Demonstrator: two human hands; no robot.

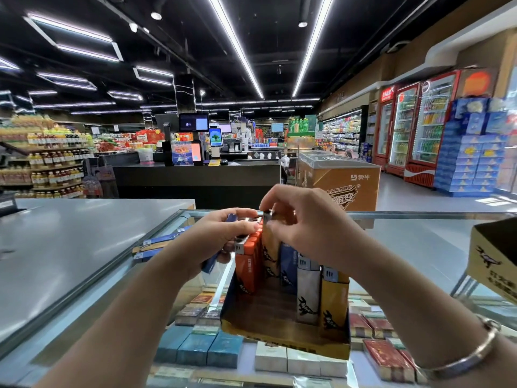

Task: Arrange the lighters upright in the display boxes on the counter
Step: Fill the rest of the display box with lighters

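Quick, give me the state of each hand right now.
Left hand: closed around a bunch of lighters, orange and blue ones.
Right hand: fingertips pinched on the metal top of one lighter above the display box.

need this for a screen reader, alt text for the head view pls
Two bare hands set lighters upright in an open display box on a glass shop counter: the left hand holds several, the right hand pinches one lighter top.

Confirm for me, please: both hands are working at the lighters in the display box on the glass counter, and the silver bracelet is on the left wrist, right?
Not quite. The head view shows the silver bracelet on the right wrist. The rest holds: the left hand and right hand work at the lighters in the display box on the glass counter.
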